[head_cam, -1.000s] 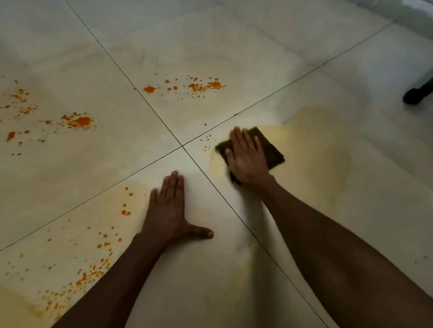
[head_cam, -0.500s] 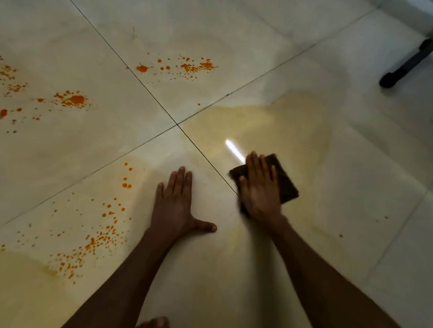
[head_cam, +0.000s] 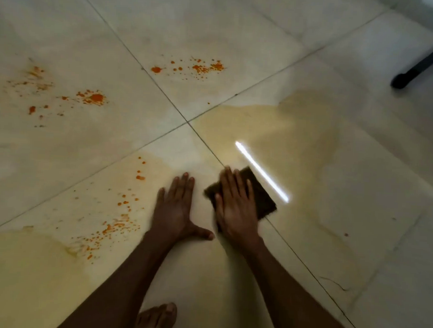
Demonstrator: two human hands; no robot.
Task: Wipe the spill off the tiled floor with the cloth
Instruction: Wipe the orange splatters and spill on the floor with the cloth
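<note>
Cloth (head_cam: 261, 193) flat, corner pointing away, under right hand (head_cam: 236, 207)

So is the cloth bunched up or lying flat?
Flat: the dark cloth lies spread on the tiled floor under the right hand's open palm.

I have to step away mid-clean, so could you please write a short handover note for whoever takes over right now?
Right hand: pressed flat on the dark brown cloth, which lies on the floor by the tile joint.
Left hand: bare, flat on the tiled floor, bracing; holds nothing.
Done: little that shows; the yellowish wet film on the right tile is smeared thin.
Left: orange splatters at far centre, far left and near left, plus the yellow pool at lower left.
</note>
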